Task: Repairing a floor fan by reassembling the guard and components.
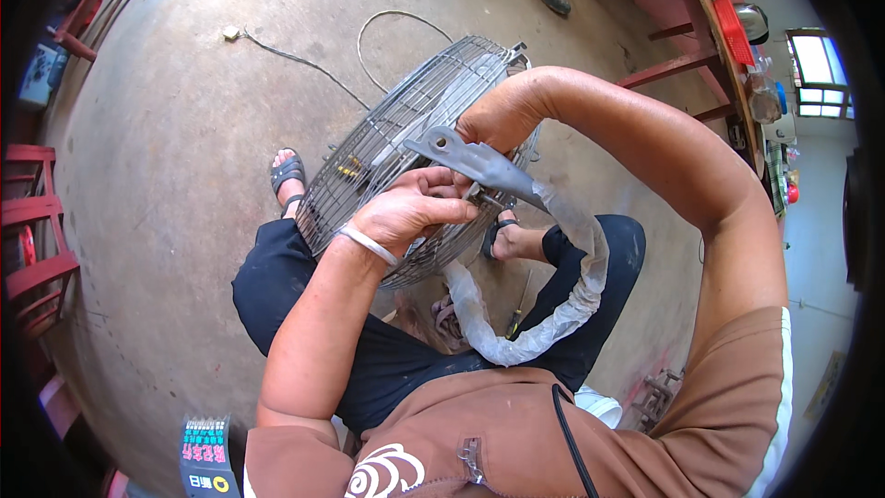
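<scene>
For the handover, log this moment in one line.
left hand: at wire cage | right hand: at wire cage, partly hidden behind grey bracket | pale plug: on floor

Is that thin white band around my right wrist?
No, the thin white band circles the wrist of your left hand; your right hand has none.
</scene>
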Action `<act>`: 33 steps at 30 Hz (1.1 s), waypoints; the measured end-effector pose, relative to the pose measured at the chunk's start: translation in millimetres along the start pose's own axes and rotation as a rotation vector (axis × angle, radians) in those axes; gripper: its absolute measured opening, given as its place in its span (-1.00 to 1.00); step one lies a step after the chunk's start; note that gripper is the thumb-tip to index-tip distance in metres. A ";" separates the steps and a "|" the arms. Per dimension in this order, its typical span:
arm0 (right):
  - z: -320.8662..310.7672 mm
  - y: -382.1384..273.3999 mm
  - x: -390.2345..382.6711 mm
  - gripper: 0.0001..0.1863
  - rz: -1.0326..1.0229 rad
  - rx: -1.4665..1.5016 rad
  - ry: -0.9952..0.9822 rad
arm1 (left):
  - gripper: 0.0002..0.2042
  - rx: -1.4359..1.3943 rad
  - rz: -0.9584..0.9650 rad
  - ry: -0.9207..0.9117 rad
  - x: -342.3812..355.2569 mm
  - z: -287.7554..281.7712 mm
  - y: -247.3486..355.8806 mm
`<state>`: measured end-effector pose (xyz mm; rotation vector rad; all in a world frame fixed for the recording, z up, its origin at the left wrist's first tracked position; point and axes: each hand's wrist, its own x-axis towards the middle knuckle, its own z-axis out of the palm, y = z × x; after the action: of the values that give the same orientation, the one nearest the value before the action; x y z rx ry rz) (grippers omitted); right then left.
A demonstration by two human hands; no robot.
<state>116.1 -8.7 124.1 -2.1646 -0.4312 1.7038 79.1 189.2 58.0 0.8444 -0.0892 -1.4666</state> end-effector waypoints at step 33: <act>218.5 -81.7 -82.3 -0.53 -0.655 2.034 0.895 | -0.72 0.357 -0.051 0.032 -6.7 -1.1 3.8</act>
<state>-117.1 46.3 185.5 -0.7021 0.5952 0.0991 81.8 195.2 62.2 1.1650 -0.3138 -1.5072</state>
